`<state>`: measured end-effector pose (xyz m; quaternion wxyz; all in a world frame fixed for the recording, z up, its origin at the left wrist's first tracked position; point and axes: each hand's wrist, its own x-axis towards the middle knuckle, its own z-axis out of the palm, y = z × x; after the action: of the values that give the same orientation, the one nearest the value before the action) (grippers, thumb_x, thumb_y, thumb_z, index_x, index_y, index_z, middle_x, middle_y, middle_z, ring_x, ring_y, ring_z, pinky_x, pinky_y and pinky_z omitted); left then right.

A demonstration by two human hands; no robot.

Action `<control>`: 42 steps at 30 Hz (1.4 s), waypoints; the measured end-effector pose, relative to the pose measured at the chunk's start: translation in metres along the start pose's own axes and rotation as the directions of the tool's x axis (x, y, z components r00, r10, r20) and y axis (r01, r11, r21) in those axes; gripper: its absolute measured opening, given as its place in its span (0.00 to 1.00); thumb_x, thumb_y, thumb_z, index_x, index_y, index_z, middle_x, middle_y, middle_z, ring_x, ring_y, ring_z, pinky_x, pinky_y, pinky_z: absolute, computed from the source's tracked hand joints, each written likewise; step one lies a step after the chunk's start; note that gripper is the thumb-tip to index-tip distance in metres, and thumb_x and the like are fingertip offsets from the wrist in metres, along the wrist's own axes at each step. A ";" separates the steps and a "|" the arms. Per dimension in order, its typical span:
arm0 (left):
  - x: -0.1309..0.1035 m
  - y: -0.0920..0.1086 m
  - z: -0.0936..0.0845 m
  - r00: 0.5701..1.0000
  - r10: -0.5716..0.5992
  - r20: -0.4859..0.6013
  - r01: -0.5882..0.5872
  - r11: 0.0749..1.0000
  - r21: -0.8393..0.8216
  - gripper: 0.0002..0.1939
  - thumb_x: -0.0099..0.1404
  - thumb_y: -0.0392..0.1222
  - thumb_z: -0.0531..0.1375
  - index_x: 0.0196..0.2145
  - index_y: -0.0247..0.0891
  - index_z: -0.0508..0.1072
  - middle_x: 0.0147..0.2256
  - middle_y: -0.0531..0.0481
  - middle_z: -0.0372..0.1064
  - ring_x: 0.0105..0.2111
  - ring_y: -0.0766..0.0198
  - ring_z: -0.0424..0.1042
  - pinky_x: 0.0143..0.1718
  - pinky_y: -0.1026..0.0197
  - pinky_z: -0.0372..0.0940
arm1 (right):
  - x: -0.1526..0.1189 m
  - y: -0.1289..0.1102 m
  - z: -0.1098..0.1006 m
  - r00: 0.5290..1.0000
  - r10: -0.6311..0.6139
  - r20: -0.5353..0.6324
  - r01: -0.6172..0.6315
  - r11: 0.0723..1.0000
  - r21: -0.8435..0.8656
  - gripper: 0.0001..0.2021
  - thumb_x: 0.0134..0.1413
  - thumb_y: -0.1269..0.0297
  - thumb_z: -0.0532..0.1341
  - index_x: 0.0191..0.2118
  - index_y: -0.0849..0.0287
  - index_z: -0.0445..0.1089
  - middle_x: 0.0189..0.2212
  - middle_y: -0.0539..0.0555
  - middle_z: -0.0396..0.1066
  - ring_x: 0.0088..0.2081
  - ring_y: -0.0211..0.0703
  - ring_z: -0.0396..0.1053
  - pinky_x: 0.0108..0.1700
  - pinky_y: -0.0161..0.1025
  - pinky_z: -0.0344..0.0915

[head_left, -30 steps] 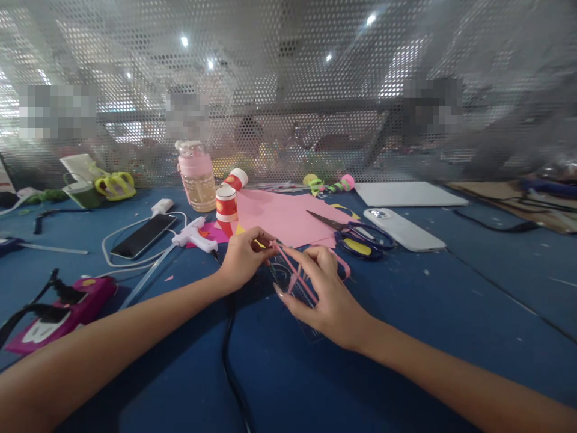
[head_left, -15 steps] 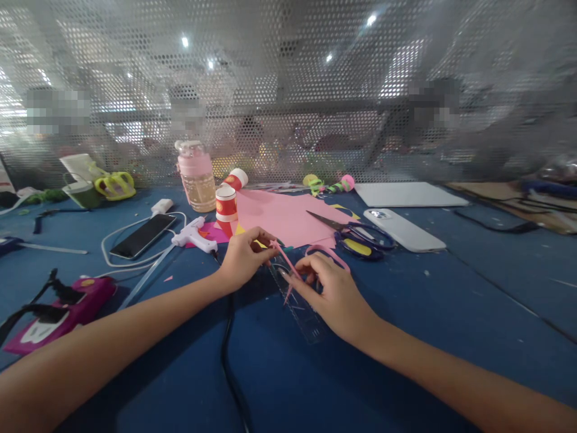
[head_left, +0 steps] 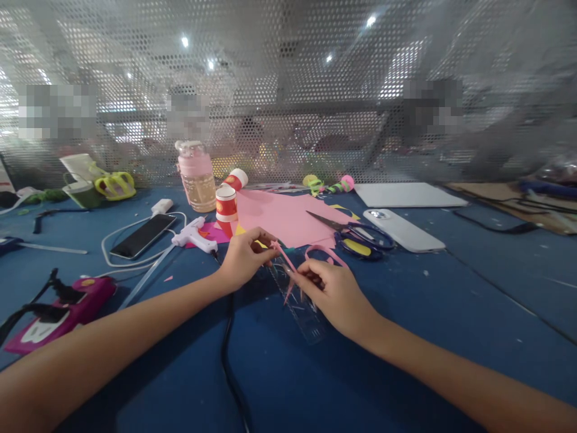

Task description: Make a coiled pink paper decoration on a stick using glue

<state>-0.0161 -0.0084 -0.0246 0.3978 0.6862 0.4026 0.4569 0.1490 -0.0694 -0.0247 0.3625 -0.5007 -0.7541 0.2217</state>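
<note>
A narrow pink paper strip (head_left: 285, 257) is stretched between my two hands, with a small folded shape at its upper end. My left hand (head_left: 246, 257) pinches that upper end, fingers closed. My right hand (head_left: 336, 294) grips the strip lower down between thumb and fingers. Under the hands a clear plastic ruler (head_left: 309, 325) lies slanted on the blue table, with a pink scrap on it. A looped pink strip (head_left: 331, 252) curves just beyond my right hand. Pink paper sheets (head_left: 279, 216) lie behind both hands.
Scissors (head_left: 365, 237) and a white phone (head_left: 406, 231) lie right of the paper. To the left are a glue gun (head_left: 196, 234), a black phone (head_left: 143, 236), a power strip (head_left: 85, 300), paper cups (head_left: 226, 204) and a bottle (head_left: 197, 180). A black cable (head_left: 228, 355) runs toward the front edge.
My right hand has shifted slightly up along the strip, its fingers drawn closer together. My left hand has hardly moved.
</note>
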 end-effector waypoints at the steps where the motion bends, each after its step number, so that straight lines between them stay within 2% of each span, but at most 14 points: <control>1: 0.000 0.000 0.000 1.000 0.000 0.000 0.000 1.000 0.002 0.09 0.48 0.35 0.63 0.29 0.34 0.68 0.24 0.55 0.69 0.17 0.74 0.66 0.17 0.71 0.61 | 0.000 0.000 0.000 1.000 0.001 0.000 -0.001 1.000 0.003 0.12 0.54 0.63 0.54 0.22 0.59 0.63 0.15 0.47 0.63 0.17 0.34 0.60 0.23 0.34 0.56; 5: 0.000 0.002 0.000 1.000 0.009 -0.008 -0.009 0.999 0.031 0.14 0.47 0.33 0.63 0.34 0.34 0.69 0.26 0.54 0.69 0.17 0.74 0.66 0.18 0.70 0.62 | 0.000 0.000 -0.001 0.999 0.038 0.005 -0.038 0.998 0.053 0.13 0.54 0.61 0.54 0.21 0.59 0.62 0.14 0.47 0.62 0.16 0.33 0.58 0.21 0.34 0.54; 8: 0.001 0.002 -0.001 1.000 0.017 0.004 -0.018 0.999 0.048 0.16 0.47 0.34 0.63 0.36 0.34 0.69 0.27 0.53 0.69 0.17 0.74 0.66 0.19 0.70 0.62 | 0.000 0.000 -0.002 0.994 0.111 0.022 -0.113 0.977 0.182 0.14 0.52 0.57 0.54 0.22 0.59 0.63 0.14 0.47 0.62 0.15 0.32 0.57 0.19 0.33 0.54; 12: 0.001 0.005 -0.001 0.999 0.049 -0.005 -0.049 0.998 0.043 0.23 0.45 0.33 0.65 0.41 0.35 0.66 0.31 0.51 0.69 0.20 0.73 0.67 0.20 0.69 0.63 | 0.003 0.000 -0.004 0.967 0.217 0.133 -0.255 0.841 0.478 0.16 0.49 0.50 0.55 0.25 0.60 0.65 0.15 0.46 0.62 0.12 0.30 0.55 0.16 0.32 0.52; 14: 0.001 0.005 -0.001 0.997 0.079 0.002 -0.079 0.996 0.037 0.26 0.44 0.33 0.65 0.43 0.36 0.65 0.37 0.48 0.68 0.25 0.70 0.69 0.22 0.68 0.65 | 0.004 -0.001 -0.005 0.955 0.242 0.174 -0.298 0.753 0.587 0.18 0.46 0.47 0.57 0.25 0.60 0.64 0.14 0.44 0.61 0.11 0.29 0.54 0.15 0.31 0.51; 16: 0.000 0.005 -0.001 0.993 0.117 0.022 -0.117 0.993 0.032 0.27 0.46 0.33 0.64 0.46 0.37 0.63 0.42 0.44 0.66 0.32 0.65 0.70 0.26 0.66 0.66 | 0.006 -0.001 -0.005 0.952 0.257 0.167 -0.303 0.709 0.637 0.19 0.43 0.47 0.59 0.24 0.60 0.64 0.13 0.44 0.60 0.11 0.28 0.54 0.15 0.30 0.49; 19: -0.001 0.003 -0.004 0.977 0.203 0.070 -0.203 0.979 -0.017 0.24 0.51 0.33 0.58 0.47 0.39 0.63 0.47 0.43 0.64 0.44 0.60 0.67 0.39 0.58 0.66 | 0.006 -0.001 -0.004 0.950 0.265 0.163 -0.306 0.702 0.643 0.20 0.41 0.45 0.60 0.24 0.60 0.64 0.12 0.43 0.60 0.11 0.28 0.53 0.14 0.30 0.48; 23: -0.002 -0.002 -0.009 0.939 0.332 0.086 -0.328 0.943 -0.060 0.22 0.56 0.37 0.55 0.50 0.41 0.62 0.52 0.43 0.60 0.51 0.55 0.61 0.50 0.50 0.57 | 0.005 0.001 -0.002 0.946 0.256 0.197 -0.323 0.723 0.610 0.22 0.40 0.41 0.59 0.23 0.60 0.63 0.11 0.43 0.59 0.10 0.28 0.52 0.14 0.31 0.47; 27: -0.001 -0.001 -0.009 0.885 0.464 0.043 -0.465 0.876 0.126 0.24 0.57 0.41 0.59 0.51 0.43 0.62 0.52 0.43 0.61 0.53 0.54 0.58 0.52 0.48 0.54 | 0.003 0.002 -0.001 0.949 0.225 0.220 -0.313 0.753 0.580 0.24 0.40 0.40 0.58 0.24 0.60 0.64 0.12 0.44 0.59 0.11 0.28 0.53 0.14 0.31 0.49; 32: -0.001 0.002 -0.007 0.766 0.635 0.099 -0.627 0.707 0.327 0.17 0.57 0.41 0.60 0.46 0.43 0.69 0.45 0.46 0.69 0.48 0.58 0.64 0.50 0.49 0.58 | 0.000 0.005 -0.001 0.958 0.179 0.223 -0.274 0.793 0.544 0.22 0.45 0.42 0.56 0.25 0.61 0.66 0.14 0.44 0.59 0.12 0.27 0.52 0.14 0.29 0.50; 34: -0.002 0.002 -0.006 0.758 0.646 0.088 -0.625 0.682 0.380 0.15 0.59 0.39 0.59 0.45 0.44 0.69 0.44 0.47 0.71 0.48 0.59 0.64 0.49 0.49 0.60 | 0.000 0.007 0.000 0.960 0.162 0.229 -0.265 0.796 0.545 0.21 0.48 0.45 0.56 0.26 0.61 0.66 0.15 0.44 0.59 0.12 0.27 0.52 0.15 0.29 0.50; 39: -0.005 0.002 -0.006 0.781 0.624 0.024 -0.570 0.697 0.434 0.16 0.58 0.36 0.59 0.45 0.43 0.69 0.41 0.48 0.71 0.47 0.61 0.65 0.48 0.52 0.63 | -0.001 0.009 0.002 0.961 0.138 0.239 -0.249 0.810 0.531 0.18 0.51 0.49 0.55 0.27 0.60 0.66 0.15 0.44 0.59 0.13 0.27 0.53 0.15 0.29 0.50; 42: -0.005 0.003 -0.005 0.767 0.642 0.011 -0.579 0.684 0.444 0.13 0.57 0.35 0.60 0.42 0.43 0.71 0.37 0.50 0.72 0.45 0.62 0.65 0.47 0.54 0.63 | -0.001 0.009 0.001 0.959 0.129 0.251 -0.247 0.814 0.526 0.17 0.52 0.49 0.55 0.27 0.61 0.66 0.15 0.44 0.59 0.13 0.27 0.53 0.15 0.29 0.50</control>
<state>-0.0214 -0.0138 -0.0220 0.0338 0.8147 0.2670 0.5136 0.1539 -0.0666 -0.0320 0.3886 -0.4216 -0.6373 0.5148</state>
